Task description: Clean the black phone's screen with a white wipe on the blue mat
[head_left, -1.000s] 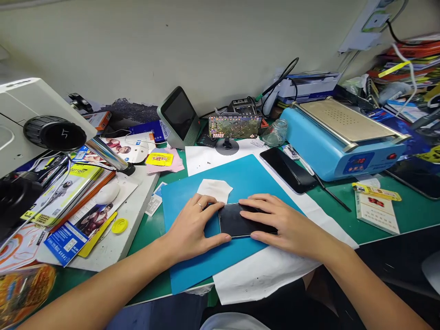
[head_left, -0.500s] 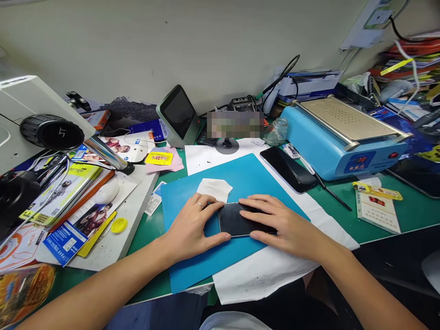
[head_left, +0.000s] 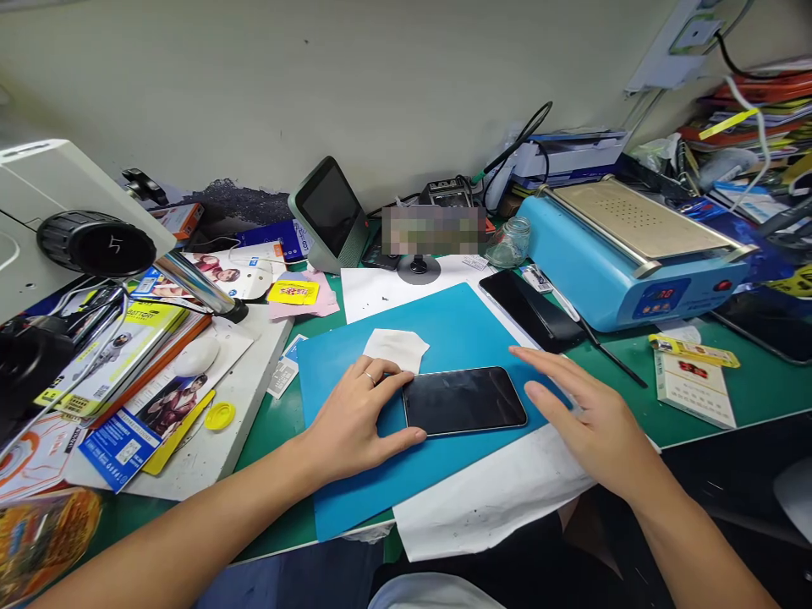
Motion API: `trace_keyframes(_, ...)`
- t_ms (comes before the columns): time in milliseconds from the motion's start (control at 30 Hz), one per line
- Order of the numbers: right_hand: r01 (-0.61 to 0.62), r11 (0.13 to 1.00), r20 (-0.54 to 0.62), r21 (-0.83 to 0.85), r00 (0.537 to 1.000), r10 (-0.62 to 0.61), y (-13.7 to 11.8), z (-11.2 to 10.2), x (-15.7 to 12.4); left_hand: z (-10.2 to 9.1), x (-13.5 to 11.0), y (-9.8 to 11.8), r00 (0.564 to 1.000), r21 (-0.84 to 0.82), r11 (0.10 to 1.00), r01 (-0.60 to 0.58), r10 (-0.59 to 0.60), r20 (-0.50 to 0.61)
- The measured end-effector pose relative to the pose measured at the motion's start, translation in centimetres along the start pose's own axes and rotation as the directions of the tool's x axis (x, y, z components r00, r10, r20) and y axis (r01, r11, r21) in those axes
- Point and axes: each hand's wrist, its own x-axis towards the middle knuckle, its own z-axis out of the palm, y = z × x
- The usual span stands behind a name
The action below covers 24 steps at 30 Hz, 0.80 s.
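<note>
A smartphone [head_left: 466, 399] with a dark screen lies face up on a blue mat [head_left: 355, 499]. My left hand [head_left: 361, 412] grips its left end, thumb at the near edge and fingers along the far edge; a ring is on one finger. To the right of the phone, my right hand [head_left: 587, 423] is raised off it with fingers stretched out and thumb apart, holding nothing. A small white paper piece [head_left: 397, 348] lies just behind the phone. Another dark phone [head_left: 533, 309] rests beyond my right fingertips.
On the right stands a blue heating machine [head_left: 609, 279] with a metal plate. A glass jar [head_left: 509, 243] and a grey-green display [head_left: 326, 216] are at the back. Boxes and a microscope arm [head_left: 203, 283] crowd the left. A cigarette pack [head_left: 694, 387] lies at right.
My right hand has let go of the smartphone and moved right, uncovering the screen's right half. My left hand and the smartphone have stayed in place.
</note>
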Motion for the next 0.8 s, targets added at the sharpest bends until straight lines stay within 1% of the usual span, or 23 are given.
trace_keyframes(67,0.005,0.999,0.064,-0.054,0.998,-0.002,0.32,0.21,-0.38,0.00,-0.01,0.01,1.000,0.002,1.000,-0.001,0.001,0.000)
trace_keyframes(133,0.039,0.994,0.112,-0.101,0.993,-0.027,0.43,0.55,-0.55,0.04,-0.02,0.02,1.000,0.004,1.000,0.000,0.000,0.000)
trace_keyframes(267,0.072,0.983,0.165,-0.171,0.985,-0.043,0.27,0.83,-0.58,0.12,0.03,0.10,1.000,0.005,1.000,-0.005,0.005,0.011)
trace_keyframes(533,0.044,0.981,0.175,-0.190,0.984,-0.010,-0.06,0.73,-0.70,-0.09,0.07,0.36,0.999,-0.004,1.000,0.019,-0.019,0.027)
trace_keyframes(800,0.096,0.977,0.142,-0.193,0.988,-0.069,0.52,0.85,-0.80,0.10,-0.01,0.20,1.000,-0.009,1.000,0.017,-0.017,0.022)
